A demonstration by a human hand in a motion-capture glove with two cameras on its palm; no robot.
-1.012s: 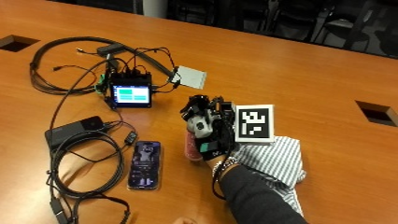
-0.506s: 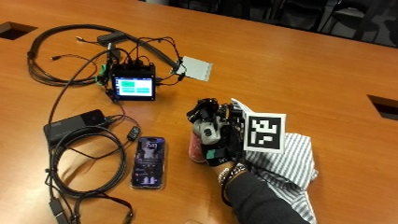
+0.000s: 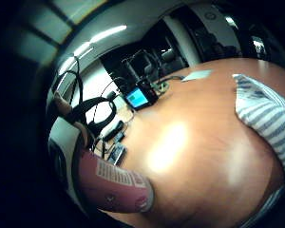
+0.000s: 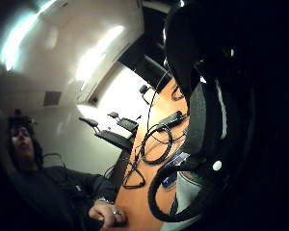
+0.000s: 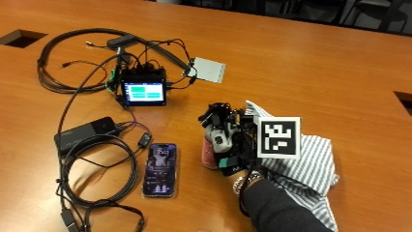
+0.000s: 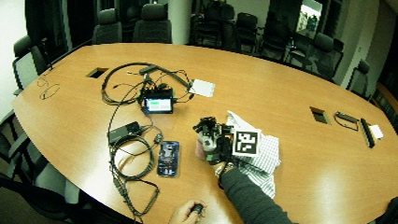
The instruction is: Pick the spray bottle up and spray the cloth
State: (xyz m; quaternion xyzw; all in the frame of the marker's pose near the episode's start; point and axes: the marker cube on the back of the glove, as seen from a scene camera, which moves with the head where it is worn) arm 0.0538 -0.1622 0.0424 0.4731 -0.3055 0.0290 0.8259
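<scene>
My gloved right hand (image 5: pixel 225 137) grips a pink spray bottle (image 5: pixel 209 155) just left of the striped cloth (image 5: pixel 309 166), with the fingers curled round the bottle's upper part. The bottle stands upright with its base at or just above the tabletop; I cannot tell which. In the little finger side palm view the pink bottle with its white label (image 3: pixel 115 184) lies close to the palm, and the striped cloth (image 3: pixel 267 116) lies crumpled on the table beyond it. In the wide view the hand (image 6: pixel 211 137) is beside the cloth (image 6: pixel 266 157).
A phone (image 5: pixel 161 170) lies left of the bottle. Further left are a black power brick (image 5: pixel 83 134) and looped cables (image 5: pixel 96 174). A small lit screen (image 5: pixel 145 92) and a grey pad (image 5: pixel 208 69) sit beyond. The bare left hand (image 6: pixel 189 212) rests at the table's near edge.
The outside camera has shifted a little. The hand still holds the bottle at the same spot beside the cloth.
</scene>
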